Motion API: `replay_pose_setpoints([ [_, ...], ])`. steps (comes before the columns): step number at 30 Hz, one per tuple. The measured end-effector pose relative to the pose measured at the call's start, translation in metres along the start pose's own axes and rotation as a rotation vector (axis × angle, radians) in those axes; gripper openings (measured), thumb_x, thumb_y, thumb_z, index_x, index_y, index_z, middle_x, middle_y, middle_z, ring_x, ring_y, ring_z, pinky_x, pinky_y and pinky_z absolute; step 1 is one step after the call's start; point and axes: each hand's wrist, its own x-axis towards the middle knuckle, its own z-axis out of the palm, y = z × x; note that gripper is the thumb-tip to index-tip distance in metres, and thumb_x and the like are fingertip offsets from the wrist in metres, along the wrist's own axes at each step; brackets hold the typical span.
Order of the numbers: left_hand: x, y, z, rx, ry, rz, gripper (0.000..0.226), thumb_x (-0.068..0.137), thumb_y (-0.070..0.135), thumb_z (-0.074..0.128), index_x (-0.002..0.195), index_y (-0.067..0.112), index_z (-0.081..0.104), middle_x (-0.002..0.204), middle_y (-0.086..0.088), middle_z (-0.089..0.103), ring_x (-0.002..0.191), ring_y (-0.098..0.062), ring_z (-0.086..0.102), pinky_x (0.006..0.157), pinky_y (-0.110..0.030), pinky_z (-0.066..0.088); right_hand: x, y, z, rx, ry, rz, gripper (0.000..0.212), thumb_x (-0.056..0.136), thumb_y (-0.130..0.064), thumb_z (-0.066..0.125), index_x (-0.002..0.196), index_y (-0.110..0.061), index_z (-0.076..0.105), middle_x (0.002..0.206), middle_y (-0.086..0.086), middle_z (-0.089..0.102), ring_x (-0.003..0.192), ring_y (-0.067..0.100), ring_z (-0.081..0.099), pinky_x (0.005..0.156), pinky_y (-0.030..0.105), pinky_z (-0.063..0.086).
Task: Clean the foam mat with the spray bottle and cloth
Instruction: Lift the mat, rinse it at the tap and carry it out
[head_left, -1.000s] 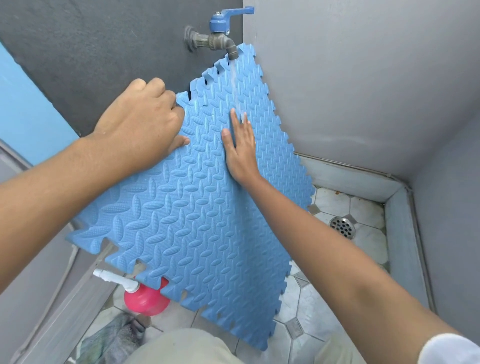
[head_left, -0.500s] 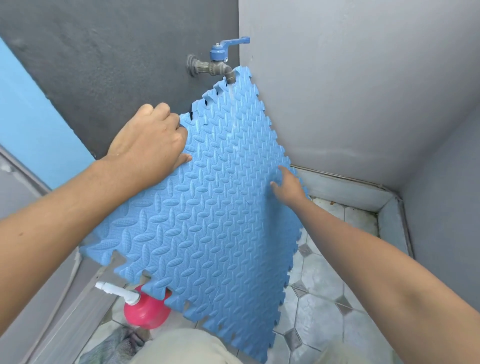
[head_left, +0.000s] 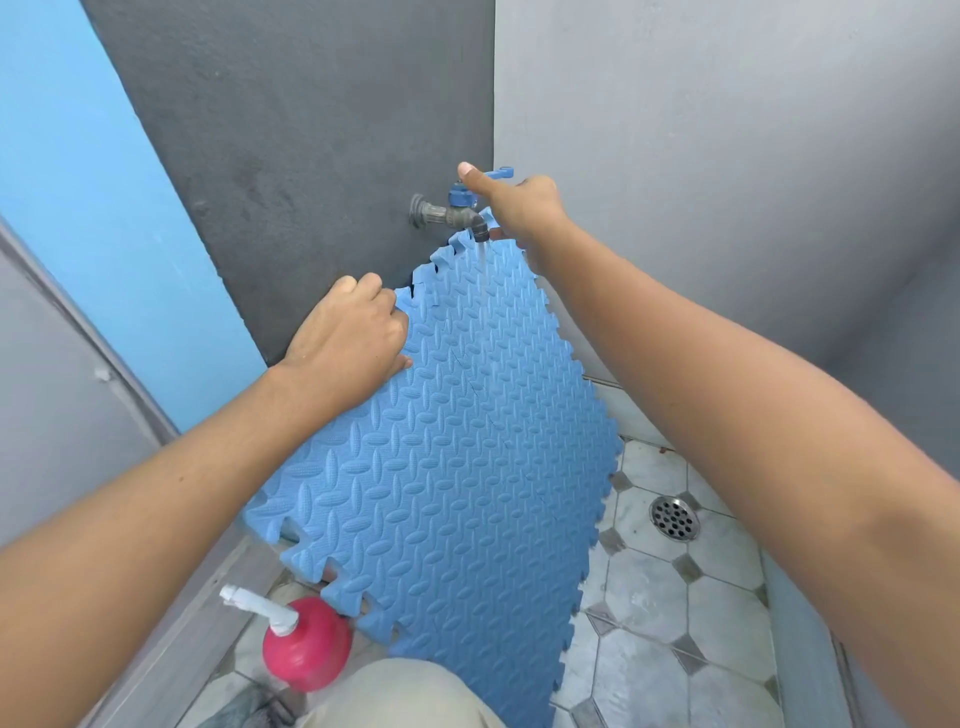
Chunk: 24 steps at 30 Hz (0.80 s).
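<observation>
The left hand (head_left: 348, 338) grips the upper left edge of the mat (head_left: 447, 493), fingers curled over the rim, thumb on its face. The right hand (head_left: 519, 208) holds the blue handle (head_left: 501, 171) of the tap (head_left: 441, 213), thumb stretched out above it, the other fingers mostly hidden. The mat hangs tilted on its corner, top corner just under the spout, bottom corner low beside a knee (head_left: 395, 696). Water (head_left: 482, 260) runs from the spout down the mat's face. The bottle (head_left: 306, 644), red with a white nozzle, stands at the left edge of the floor (head_left: 675, 623), just beside the mat's lower left edge. A drain (head_left: 674, 517) sits toward the floor's right edge
</observation>
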Motion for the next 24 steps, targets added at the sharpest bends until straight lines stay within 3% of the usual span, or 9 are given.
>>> replay_pose_setpoints([
  [2, 0.0, 0.0, -0.001, 0.005, -0.002, 0.002, 0.045, 0.09, 0.061, 0.046, 0.088, 0.019, 0.062, 0.086, 0.004, 0.057, 0.088, -0.018, 0.047, 0.075, -0.032, 0.039, 0.005, -0.006, 0.012, 0.006, 0.043, -0.021, 0.037, 0.081, -0.049, 0.081, 0.072, -0.016, 0.065, 0.068, -0.005, 0.066, 0.064, 0.021, 0.065, 0.061, 0.032, 0.053],
  [4, -0.001, 0.0, -0.001, 0.007, 0.002, 0.0, 0.045, 0.09, 0.061, 0.045, 0.087, 0.019, 0.062, 0.085, 0.004, 0.056, 0.087, -0.018, 0.046, 0.075, -0.031, 0.039, 0.008, -0.013, 0.023, -0.053, 0.079, -0.016, 0.037, 0.077, -0.038, 0.079, 0.052, -0.017, 0.061, 0.066, 0.003, 0.07, 0.05, 0.025, 0.054, 0.061, 0.035, 0.055],
  [9, -0.001, 0.0, -0.001, 0.003, 0.008, 0.004, 0.043, 0.091, 0.059, 0.046, 0.086, 0.019, 0.062, 0.085, 0.004, 0.057, 0.087, -0.017, 0.046, 0.076, -0.031, 0.039, 0.01, -0.024, 0.04, -0.191, 0.155, -0.005, 0.019, 0.077, -0.029, 0.066, 0.071, -0.012, 0.059, 0.082, 0.014, 0.079, 0.048, 0.025, 0.049, 0.054, 0.029, 0.046],
  [13, -0.001, -0.001, 0.0, 0.001, 0.016, 0.001, 0.043, 0.09, 0.059, 0.048, 0.086, 0.019, 0.062, 0.085, 0.004, 0.057, 0.088, -0.017, 0.047, 0.076, -0.031, 0.039, 0.006, -0.029, 0.036, -0.244, 0.072, -0.02, 0.023, 0.083, -0.024, 0.061, 0.066, -0.011, 0.052, 0.071, 0.011, 0.068, 0.041, 0.022, 0.043, 0.044, 0.019, 0.033],
  [17, -0.001, 0.0, -0.001, 0.003, 0.004, 0.004, 0.043, 0.09, 0.059, 0.049, 0.084, 0.019, 0.061, 0.084, 0.003, 0.057, 0.087, -0.017, 0.046, 0.076, -0.032, 0.038, 0.002, -0.025, 0.02, -0.251, -0.061, -0.088, 0.028, 0.089, -0.022, 0.06, 0.065, -0.011, 0.052, 0.061, 0.007, 0.058, 0.032, 0.015, 0.04, 0.037, 0.014, 0.031],
  [20, -0.001, 0.0, -0.002, 0.004, -0.006, 0.0, 0.043, 0.09, 0.059, 0.049, 0.084, 0.019, 0.061, 0.084, 0.004, 0.057, 0.087, -0.017, 0.046, 0.076, -0.031, 0.039, -0.001, -0.003, 0.01, -0.274, -0.061, -0.211, 0.04, 0.098, -0.045, 0.058, 0.073, -0.013, 0.06, 0.066, 0.003, 0.055, 0.047, 0.013, 0.046, 0.047, 0.019, 0.038],
  [22, 0.0, 0.0, -0.003, -0.005, -0.023, -0.012, 0.042, 0.09, 0.059, 0.049, 0.085, 0.019, 0.062, 0.085, 0.004, 0.057, 0.088, -0.017, 0.047, 0.076, -0.031, 0.038, -0.004, 0.025, 0.012, -0.252, 0.054, -0.264, 0.035, 0.104, -0.035, 0.049, 0.08, -0.011, 0.061, 0.068, 0.0, 0.053, 0.056, 0.013, 0.042, 0.052, 0.025, 0.036],
  [24, 0.001, 0.002, -0.007, -0.035, -0.053, -0.038, 0.041, 0.09, 0.058, 0.049, 0.088, 0.02, 0.063, 0.088, 0.005, 0.059, 0.091, -0.017, 0.047, 0.077, -0.031, 0.037, -0.012, 0.061, 0.016, -0.259, 0.093, -0.193, 0.026, 0.104, -0.012, 0.043, 0.101, -0.009, 0.069, 0.084, 0.001, 0.061, 0.066, 0.014, 0.046, 0.057, 0.025, 0.038],
])
